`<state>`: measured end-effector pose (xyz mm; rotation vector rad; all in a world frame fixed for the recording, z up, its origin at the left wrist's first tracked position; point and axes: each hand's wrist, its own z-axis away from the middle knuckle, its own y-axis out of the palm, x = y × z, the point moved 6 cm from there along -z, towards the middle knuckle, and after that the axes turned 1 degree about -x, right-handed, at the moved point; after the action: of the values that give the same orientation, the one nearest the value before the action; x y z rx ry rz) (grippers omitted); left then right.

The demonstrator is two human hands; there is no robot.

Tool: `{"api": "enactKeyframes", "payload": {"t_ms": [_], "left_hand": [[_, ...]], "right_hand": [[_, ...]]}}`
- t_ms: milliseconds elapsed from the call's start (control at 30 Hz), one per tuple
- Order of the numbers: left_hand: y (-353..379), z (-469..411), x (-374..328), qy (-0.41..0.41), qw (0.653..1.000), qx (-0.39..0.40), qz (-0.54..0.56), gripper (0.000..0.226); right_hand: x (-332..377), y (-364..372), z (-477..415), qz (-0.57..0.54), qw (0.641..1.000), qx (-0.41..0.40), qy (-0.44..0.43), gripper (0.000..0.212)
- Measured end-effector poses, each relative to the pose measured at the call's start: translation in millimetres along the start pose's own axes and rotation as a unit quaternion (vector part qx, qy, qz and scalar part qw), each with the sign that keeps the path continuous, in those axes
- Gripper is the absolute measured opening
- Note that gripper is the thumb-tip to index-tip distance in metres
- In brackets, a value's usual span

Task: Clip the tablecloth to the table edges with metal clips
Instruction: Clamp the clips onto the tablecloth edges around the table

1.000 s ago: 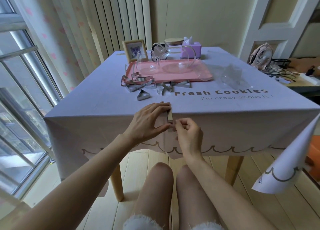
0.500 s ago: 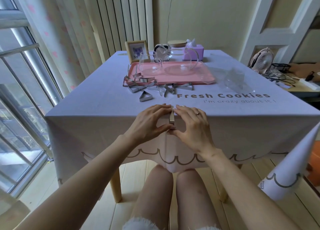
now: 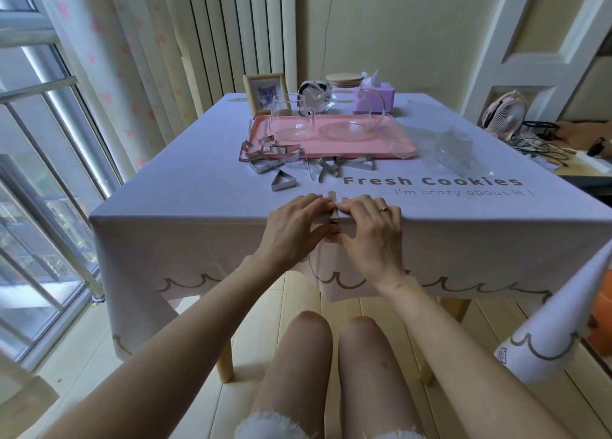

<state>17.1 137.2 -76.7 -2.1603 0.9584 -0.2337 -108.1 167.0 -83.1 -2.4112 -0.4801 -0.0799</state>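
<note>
A pale lilac tablecloth point(image 3: 185, 203) printed "Fresh Cookies" covers the table and hangs over its near edge. A metal clip point(image 3: 333, 211) sits on that near edge at the middle, its top tongue lying on the cloth. My left hand point(image 3: 291, 230) and my right hand point(image 3: 374, 233) meet on the clip from either side, fingertips on top and thumbs under the edge. Most of the clip is hidden by my fingers. Several loose triangular metal clips point(image 3: 283, 182) lie in a heap further back on the cloth.
A pink tray point(image 3: 381, 149) with a glass cup point(image 3: 291, 117) and a glass jug stands behind the clips. A photo frame point(image 3: 266, 92), a tissue box point(image 3: 374, 99) and a crumpled clear bag point(image 3: 460, 150) sit on the table. The right cloth corner point(image 3: 569, 326) sticks out, folded.
My right hand rose from below the table edge onto the clip, opposite my left hand. The clip now sits pushed further onto the edge. The view moved slightly closer.
</note>
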Motion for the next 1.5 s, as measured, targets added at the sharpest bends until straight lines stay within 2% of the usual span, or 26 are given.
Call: {"api": "enactKeyframes", "payload": {"t_ms": [233, 533, 667, 767, 833, 867, 933, 1033, 1133, 1300, 1400, 1433, 1500], "left_hand": [[0, -1, 1, 0.007, 0.999, -0.036, -0.02, 0.036], [0, -2, 1, 0.002, 0.999, -0.034, -0.016, 0.038], [0, -2, -1, -0.006, 1.0, -0.01, -0.022, 0.041], [-6, -6, 10, -0.065, 0.995, 0.021, 0.077, 0.045], [-17, -8, 24, -0.114, 0.982, -0.014, 0.148, 0.034], [-24, -8, 33, -0.134, 0.98, -0.044, 0.139, 0.025], [-33, -8, 53, -0.184, 0.979, -0.076, 0.039, 0.017], [-30, -14, 77, -0.234, 0.969, 0.002, -0.082, 0.025], [-26, -21, 88, -0.265, 0.959, 0.054, -0.083, 0.024], [-39, -13, 87, -0.283, 0.957, 0.007, -0.07, 0.016], [-51, 2, 87, -0.298, 0.954, -0.038, 0.011, 0.012], [-56, 6, 86, -0.293, 0.953, -0.058, 0.055, 0.01], [-68, 14, 83, -0.284, 0.944, -0.096, 0.135, 0.007]], "right_hand": [[-1, 2, -3, 0.016, 1.0, -0.009, -0.003, 0.04], [1, -1, -3, 0.026, 1.0, -0.013, 0.002, 0.038], [2, 0, -3, 0.037, 0.999, 0.006, 0.0, 0.04], [1, 0, -4, 0.026, 1.0, 0.014, 0.006, 0.044], [1, -2, -5, 0.008, 1.0, 0.018, 0.001, 0.043], [2, -3, -7, -0.004, 1.0, 0.021, 0.0, 0.043], [4, -6, -12, -0.03, 0.999, 0.028, 0.009, 0.048], [7, -6, -20, -0.078, 0.996, 0.034, 0.028, 0.045], [15, -4, -27, -0.085, 0.996, 0.023, 0.027, 0.039], [49, -9, -36, -0.083, 0.996, -0.015, -0.01, 0.02], [69, 4, -40, -0.215, 0.971, 0.059, 0.086, 0.012], [74, 11, -40, -0.273, 0.948, 0.085, 0.141, 0.014], [87, 27, -39, -0.398, 0.871, 0.124, 0.261, 0.018]]}}
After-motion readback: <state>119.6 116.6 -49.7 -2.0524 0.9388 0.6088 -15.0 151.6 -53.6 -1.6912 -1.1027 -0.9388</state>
